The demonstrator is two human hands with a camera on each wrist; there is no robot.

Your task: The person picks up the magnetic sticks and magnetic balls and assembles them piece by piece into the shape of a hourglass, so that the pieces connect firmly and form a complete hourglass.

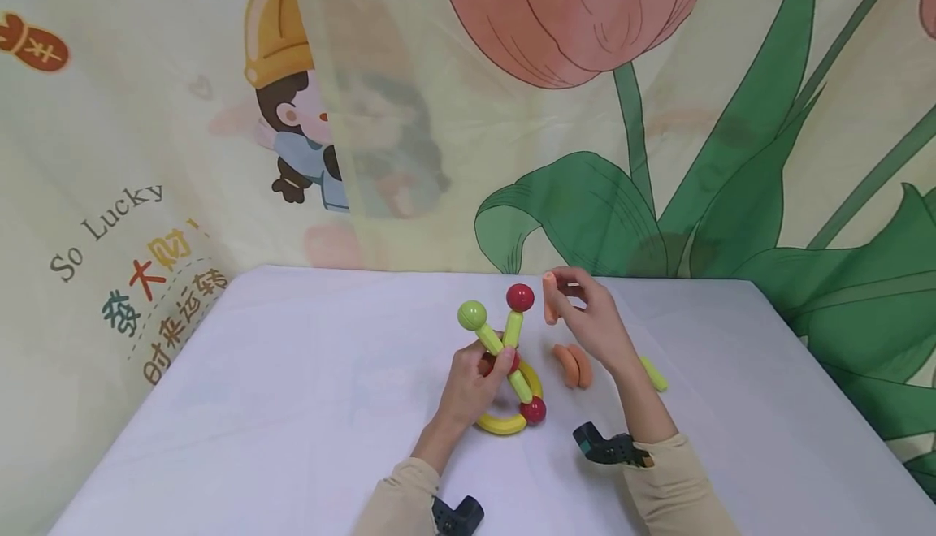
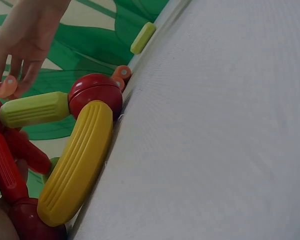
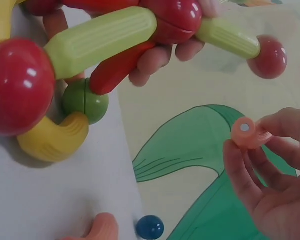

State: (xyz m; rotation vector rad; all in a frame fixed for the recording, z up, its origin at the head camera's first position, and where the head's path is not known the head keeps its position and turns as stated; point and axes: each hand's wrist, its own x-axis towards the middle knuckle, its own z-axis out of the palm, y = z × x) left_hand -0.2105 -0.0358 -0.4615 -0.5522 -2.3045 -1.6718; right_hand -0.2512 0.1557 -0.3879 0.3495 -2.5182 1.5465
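My left hand grips a toy structure of magnetic rods and balls by its middle. Two light green rods rise from it, one topped by a green ball, the other by a red ball. Yellow curved rods form its lower part, low over the table, joined at a red ball. Straight red rods show inside the structure in the left wrist view. Right of it, my right hand pinches an orange curved rod upright; its magnet end shows in the right wrist view.
Two orange curved rods lie together on the white table, below my right hand. A light green rod lies beyond my right forearm. The right wrist view shows a blue ball. A printed cloth hangs behind the table.
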